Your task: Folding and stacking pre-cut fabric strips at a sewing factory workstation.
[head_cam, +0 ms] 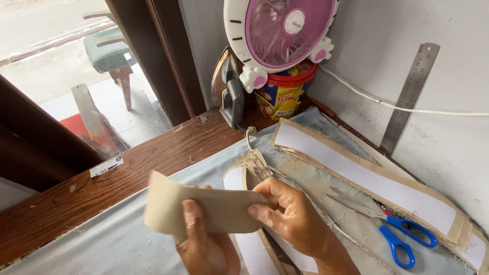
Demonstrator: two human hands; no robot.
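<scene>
Both my hands hold up a beige fabric piece (204,206) above the table. My left hand (204,244) grips its lower edge, thumb across the front. My right hand (293,211) pinches its right end between thumb and fingers. Under the hands lies a stack of beige fabric strips backed with white (244,175). A longer beige strip with a white face (367,175) lies to the right, running toward the near right corner.
Blue-handled scissors (392,229) lie on the grey cloth (102,239) covering the wooden table (153,147). At the back stand a clothes iron (229,89), a pink and white fan (285,30) on a red-rimmed bucket (282,94). A steel ruler (410,97) leans on the wall.
</scene>
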